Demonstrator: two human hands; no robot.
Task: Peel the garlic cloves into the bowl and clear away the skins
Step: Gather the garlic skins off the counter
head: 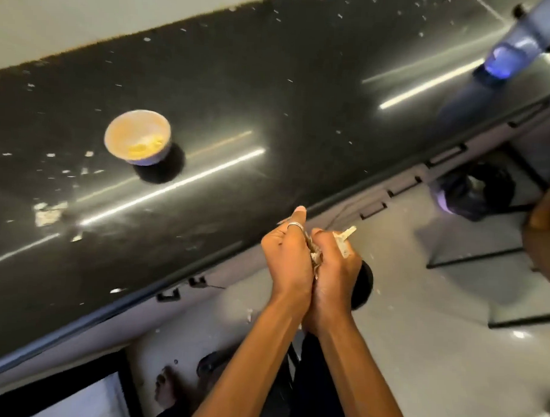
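- A glossy black countertop (271, 99) runs from 8 o'clock up to 1 o'clock.
- A clear plastic bottle (516, 45) shows blurred at 2 o'clock.
- A bare foot (167, 388) rests on the pale floor (419, 338) at 6 o'clock.

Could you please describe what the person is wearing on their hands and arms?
No sleeves, gloves, watch or bracelet show on either arm; both are bare to the frame's edge. The left hand wears a silver ring on one finger. The right hand shows no jewellery.

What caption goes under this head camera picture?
Left hand and right hand grip garlic skins beside the counter with the bowl.
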